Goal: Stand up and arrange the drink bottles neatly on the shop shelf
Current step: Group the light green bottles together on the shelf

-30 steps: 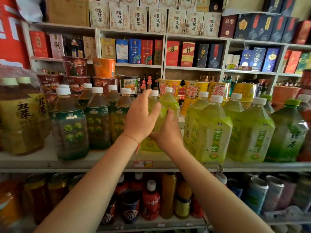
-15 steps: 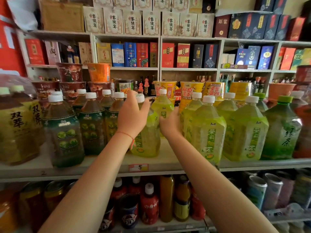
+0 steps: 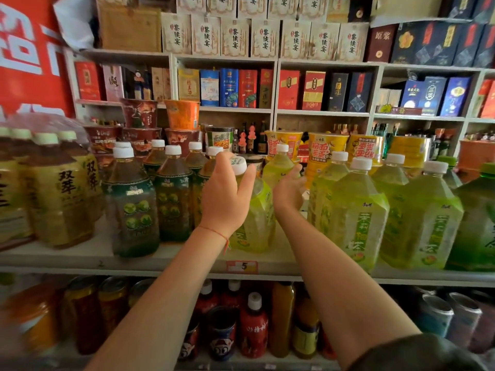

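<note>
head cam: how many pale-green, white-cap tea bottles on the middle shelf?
6. Front bottle in the left hand; back bottle by the right hand; four right bottles in two rows. More may hide behind.

a yellow-green tea bottle point(image 3: 257, 218) with a white cap stands near the shelf point(image 3: 166, 259) front, tilted slightly. a second one point(image 3: 278, 167) stands upright behind it. dark tea bottles point(image 3: 134, 204) line up left, light green bottles point(image 3: 356, 212) right.
</note>
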Tool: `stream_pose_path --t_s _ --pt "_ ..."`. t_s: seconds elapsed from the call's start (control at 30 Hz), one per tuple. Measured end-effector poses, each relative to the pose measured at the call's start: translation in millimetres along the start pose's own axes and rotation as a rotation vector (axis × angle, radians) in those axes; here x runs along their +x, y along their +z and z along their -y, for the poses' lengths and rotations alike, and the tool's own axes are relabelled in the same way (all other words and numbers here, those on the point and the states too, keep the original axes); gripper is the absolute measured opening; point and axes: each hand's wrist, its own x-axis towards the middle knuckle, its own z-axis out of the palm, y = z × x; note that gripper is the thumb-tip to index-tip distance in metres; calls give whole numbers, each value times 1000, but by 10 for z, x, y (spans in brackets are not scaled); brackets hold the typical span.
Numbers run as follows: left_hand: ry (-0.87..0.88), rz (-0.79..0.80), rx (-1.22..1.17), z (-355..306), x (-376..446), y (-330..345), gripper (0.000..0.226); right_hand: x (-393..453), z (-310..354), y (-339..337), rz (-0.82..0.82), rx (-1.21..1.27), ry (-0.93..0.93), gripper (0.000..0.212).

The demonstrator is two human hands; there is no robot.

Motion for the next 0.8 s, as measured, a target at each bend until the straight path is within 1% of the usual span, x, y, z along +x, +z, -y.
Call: stream_pose_path --t_s 0.17,0.3,0.4,0.5,0.57,0.6,0.73,0.8 --pt "-5 38 107 -21 19 -54 31 0 -12 -4 -1 -62 -20 76" --pt "-18 71 192 -75 79 -86 30 -60 -33 -63 8 -64 -36 75" --pt "-63 130 274 -178 115 -107 26 -118 -46 -118 42 -58 -56 84" --pt "-90 154 424 -295 160 -103 31 -214 -41 -186 77 -58 -75 97" --pt "-119 165 471 -314 200 -115 37 -280 -33 -216 83 -82 -88 100" --pt "-138 180 463 -311 214 -124 39 -312 -35 -227 78 -99 -98 98" --pt "-190 226 345 -228 191 -107 30 -411 -69 -247 58 -148 -147 83" --pt "-221 199 252 -166 117 -101 31 -451 -91 -269 52 -148 -153 87"
